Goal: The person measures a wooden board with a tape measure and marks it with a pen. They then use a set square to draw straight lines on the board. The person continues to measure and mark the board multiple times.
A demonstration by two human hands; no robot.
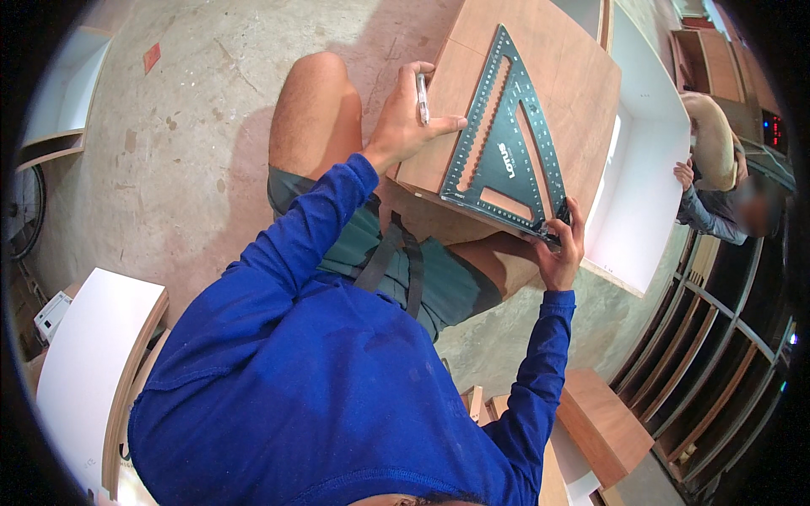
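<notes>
A dark triangular speed square with white scale marks and cut-out slots lies flat on a brown wooden board. My left hand is at the board's left edge. It holds a whitish pen against its fingers, and its thumb reaches toward the square's long edge. My right hand grips the square's near right corner, with fingers on top and the board's near edge beneath. Part of that corner is hidden by the fingers. The board is at my knees, with my legs on either side.
A white-lined cabinet box stands to the right of the board. Beyond it another person crouches with a hand on its rim. A rack of panels is at the right. A white panel stands at lower left, wooden pieces at lower right.
</notes>
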